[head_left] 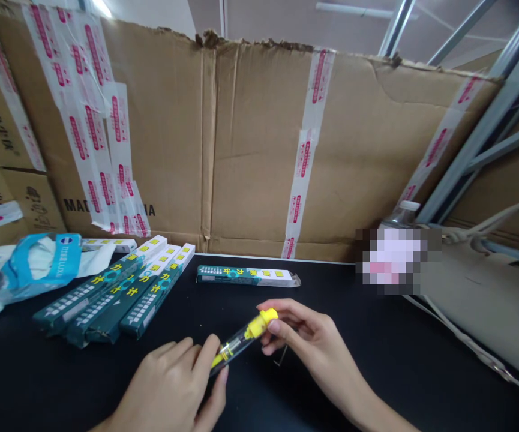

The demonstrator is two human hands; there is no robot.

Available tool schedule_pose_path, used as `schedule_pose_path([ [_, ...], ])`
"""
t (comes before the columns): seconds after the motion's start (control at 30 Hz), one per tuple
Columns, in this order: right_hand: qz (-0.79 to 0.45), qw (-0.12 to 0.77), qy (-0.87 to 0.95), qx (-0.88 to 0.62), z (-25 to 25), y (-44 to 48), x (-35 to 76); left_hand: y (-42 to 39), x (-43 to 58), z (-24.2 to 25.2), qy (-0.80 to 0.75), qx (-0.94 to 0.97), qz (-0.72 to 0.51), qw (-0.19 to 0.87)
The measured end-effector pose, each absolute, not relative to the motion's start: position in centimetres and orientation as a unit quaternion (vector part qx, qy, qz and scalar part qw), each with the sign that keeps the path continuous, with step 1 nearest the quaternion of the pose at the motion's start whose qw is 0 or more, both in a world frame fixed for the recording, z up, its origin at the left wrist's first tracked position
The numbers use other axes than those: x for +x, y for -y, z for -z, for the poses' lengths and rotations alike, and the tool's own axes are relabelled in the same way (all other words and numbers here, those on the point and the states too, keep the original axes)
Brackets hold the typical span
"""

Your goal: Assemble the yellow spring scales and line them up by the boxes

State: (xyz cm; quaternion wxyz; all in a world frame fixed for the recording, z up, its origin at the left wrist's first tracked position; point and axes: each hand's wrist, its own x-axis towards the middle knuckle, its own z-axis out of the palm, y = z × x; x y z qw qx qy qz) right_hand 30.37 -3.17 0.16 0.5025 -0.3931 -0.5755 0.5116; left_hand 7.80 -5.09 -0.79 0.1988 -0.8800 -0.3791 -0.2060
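Observation:
A clear tube-shaped spring scale point(236, 345) with yellow parts slants up to the right, just above the black table top. Its lower end is wrapped by the fingers of my left hand point(173, 381), which hide that end. My right hand point(308, 336) pinches the yellow cap point(267, 318) at the upper end between thumb and fingers. Below the right fingers shows a thin metal wire piece point(281, 359), perhaps a hook; what it joins to is hidden. Behind both hands lies one dark green and white narrow box point(245, 276), its right end flap open.
Several similar narrow boxes point(155, 291) lie side by side at the left. Beside them is a blue and white plastic packet point(45, 264). A cardboard wall point(254, 150) stands along the back. At the right are a bottle point(396, 246), partly blurred out, and pale cables point(466, 348).

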Motion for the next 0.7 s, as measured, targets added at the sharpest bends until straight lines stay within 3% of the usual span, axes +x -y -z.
schedule_pose_path([
  [0.33, -0.512, 0.495, 0.575, -0.403, -0.22, 3.33, 30.03, 4.89, 7.64, 0.94, 0.312, -0.882, 0.128, 0.329],
  [0.7, -0.52, 0.49, 0.578, -0.395, -0.27, 3.33, 29.98, 4.76, 7.8, 1.37, 0.365, -0.863, 0.194, 0.29],
])
